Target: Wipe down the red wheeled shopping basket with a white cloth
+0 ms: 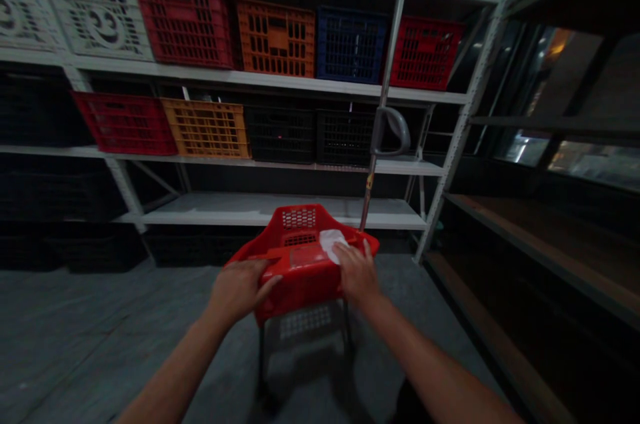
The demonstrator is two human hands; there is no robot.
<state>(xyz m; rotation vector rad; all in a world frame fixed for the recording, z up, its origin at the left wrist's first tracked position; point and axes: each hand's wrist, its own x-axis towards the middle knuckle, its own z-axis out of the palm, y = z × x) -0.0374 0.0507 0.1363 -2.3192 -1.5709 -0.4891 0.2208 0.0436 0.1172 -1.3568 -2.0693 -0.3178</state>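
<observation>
A red plastic crate [300, 257] rests on a small dark-legged stand [305, 337] in front of me. My left hand [240, 287] grips the crate's near left rim, fingers curled over the edge. My right hand [356, 271] presses a white cloth [331, 241] onto the crate's top right side, fingers closed on it.
White metal shelving [260, 77] ahead holds red, orange, blue, black and white crates on two levels. A long pole with a grey handle [383, 124] leans against the shelf behind the crate. Wooden shelves [540, 237] run along the right. Grey concrete floor [75, 331] lies to the left.
</observation>
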